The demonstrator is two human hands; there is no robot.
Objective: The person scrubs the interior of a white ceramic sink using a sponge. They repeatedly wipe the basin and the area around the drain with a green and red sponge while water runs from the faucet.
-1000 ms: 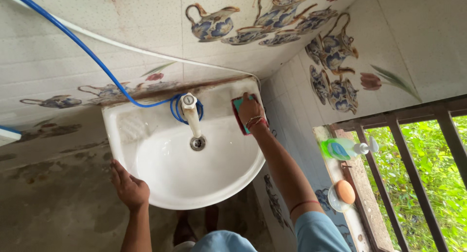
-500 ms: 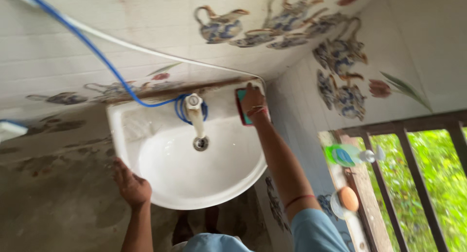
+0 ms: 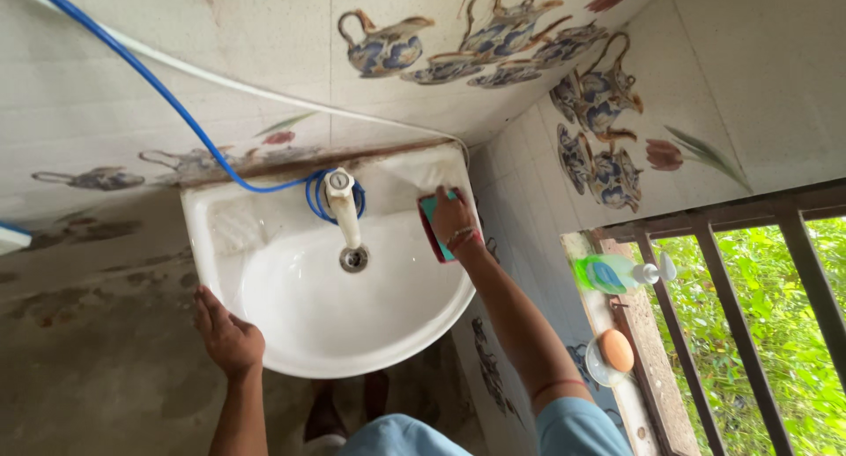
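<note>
Biggest thing here is the white tiled wall with blue-and-gold teapot pictures [image 3: 493, 33], wrapping round a corner, with a barred window [image 3: 749, 315] at the right showing green leaves outside. Against the wall sits the white ceramic wash basin [image 3: 264, 350], rounded at the front, with a dirty brown line where its back edge meets the tiles. A thin blue hose [image 3: 159, 90] runs down across the wall beside a white pipe and coils round the base of the white plastic tap [image 3: 342, 205], which points down at the metal drain [image 3: 353, 259].

On the window ledge there's a clear pump bottle of green liquid [image 3: 612, 273] lying on its side, and nearer the camera an orange oval bar of soap in a small clear dish [image 3: 614, 350].

The right hand [image 3: 451, 218] is pressing a teal scrubbing sponge with a dark red backing [image 3: 434, 231] flat against the basin's back right rim, just right of the tap; the grip is fingers laid over the sponge, pinning it to the ceramic. The left hand [image 3: 227, 337] rests on the basin's front left edge, fingers spread, holding nothing.
</note>
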